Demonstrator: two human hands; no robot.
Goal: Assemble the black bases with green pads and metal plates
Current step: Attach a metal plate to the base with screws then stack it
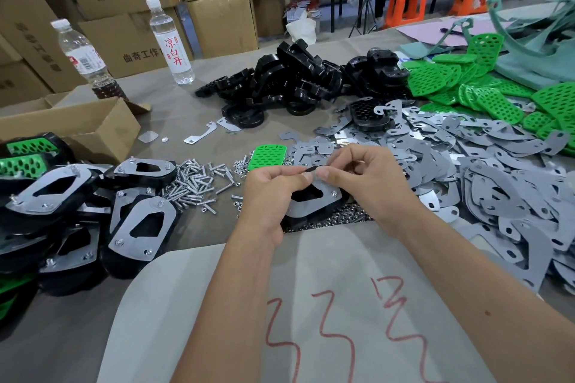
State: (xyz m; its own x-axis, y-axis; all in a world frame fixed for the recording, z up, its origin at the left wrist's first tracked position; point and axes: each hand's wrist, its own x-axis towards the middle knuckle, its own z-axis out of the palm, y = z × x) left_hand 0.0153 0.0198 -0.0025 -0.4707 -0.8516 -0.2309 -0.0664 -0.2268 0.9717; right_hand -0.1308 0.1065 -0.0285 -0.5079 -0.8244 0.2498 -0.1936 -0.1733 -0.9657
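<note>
A black base with a metal plate (314, 202) on top sits tilted at the table's middle. My left hand (273, 186) grips its left side, and my right hand (357, 174) pinches its far edge with thumb and forefinger. Just beyond lies a green pad (268, 156). Loose black bases (289, 87) are heaped farther back, green pads (460, 78) at the back right, and grey metal plates (466, 165) spread over the right. Screws (199, 180) lie to the left of my hands, small nuts (339, 216) under the base.
Several finished bases (77, 211) are stacked at the left, by an open cardboard box (84, 127). Two water bottles (171, 40) stand at the back left before stacked cartons. A white sheet with red marks (311, 320) lies under my forearms.
</note>
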